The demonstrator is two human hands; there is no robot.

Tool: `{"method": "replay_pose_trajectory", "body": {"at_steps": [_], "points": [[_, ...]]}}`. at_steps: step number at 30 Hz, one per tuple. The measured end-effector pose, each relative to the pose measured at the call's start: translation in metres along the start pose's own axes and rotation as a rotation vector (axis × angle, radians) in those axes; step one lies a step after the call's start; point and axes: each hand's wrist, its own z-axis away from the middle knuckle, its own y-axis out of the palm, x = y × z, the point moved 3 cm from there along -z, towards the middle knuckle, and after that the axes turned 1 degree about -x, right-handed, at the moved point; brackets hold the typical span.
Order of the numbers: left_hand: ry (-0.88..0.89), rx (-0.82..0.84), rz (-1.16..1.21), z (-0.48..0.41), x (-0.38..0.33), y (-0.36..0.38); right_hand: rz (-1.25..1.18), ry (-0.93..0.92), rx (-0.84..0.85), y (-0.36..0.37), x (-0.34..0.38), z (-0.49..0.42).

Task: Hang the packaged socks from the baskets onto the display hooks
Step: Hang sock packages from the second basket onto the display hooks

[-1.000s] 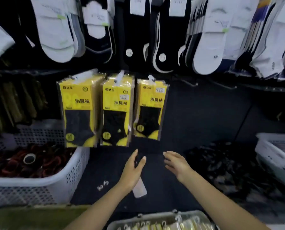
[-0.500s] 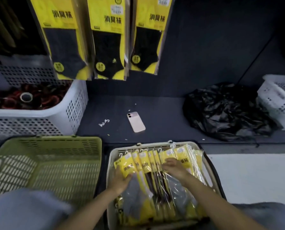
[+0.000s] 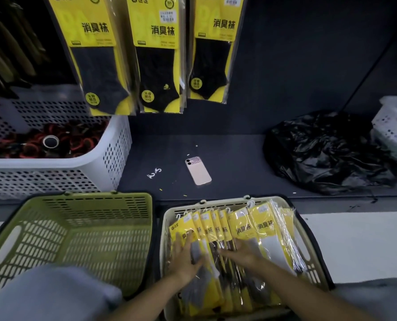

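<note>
Hands, since half a second ago: both are staying inside the cream basket (image 3: pixel 225 200); the left hand (image 3: pixel 186 260) has been sliding toward the middle of the row, and the right-hand packs are leaning further apart.
Left hand: lying flat on the face of a left pack, fingers (image 3: pixel 184 245) straight and close together, probably steadying the row while the other hand is sorting.
Right hand (image 3: pixel 245 253): reaching across the middle packs, fingers (image 3: pixel 227 253) extended and slightly spread, not pinching anything that is showing.
Packs (image 3: pixel 243 228): standing on edge in the cream basket, hanger ends pointing at the shelf, so they are presenting ready for lifting.
Step, as judged: picking the next pack; none is lifting yet.
Hung packs (image 3: pixel 157 54): three stacks are hanging above the shelf; the display hooks are lying out of view.
Green basket (image 3: pixel 88 228): sitting just left of the cream one, showing no packs.
Shelf (image 3: pixel 239 163): carrying a phone (image 3: pixel 198 171), loose hooks (image 3: pixel 154 173), a white basket (image 3: pixel 54 179) and a black bag (image 3: pixel 327 154).
Risk, as judged: slippery film wrappers are likely sliding against each other, so two may be coming up together.
</note>
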Motion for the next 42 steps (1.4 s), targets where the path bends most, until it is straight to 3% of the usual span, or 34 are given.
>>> {"method": "replay_pose_trajectory", "body": {"at_steps": [4,11,19,27,35,42], "points": [[0.112,-0.102,0.293,-0.005,-0.047,-0.026,-0.187,-0.143,-0.103,-0.050,0.041,0.009],[0.085,-0.015,0.822,0.005,-0.136,-0.096,-0.420,-0.384,-0.160,-0.116,0.118,0.056],[0.334,-0.141,0.822,0.014,-0.188,-0.183,-0.513,-0.569,-0.156,-0.140,0.193,0.089],[0.530,-0.495,0.819,0.028,-0.212,-0.285,-0.570,-0.839,-0.429,-0.189,0.254,0.102],[0.628,-0.725,0.842,0.034,-0.238,-0.357,-0.690,-0.877,-0.481,-0.230,0.320,0.101],[0.653,-0.738,0.891,0.025,-0.246,-0.378,-0.615,-0.866,-0.466,-0.231,0.358,0.083]]}}
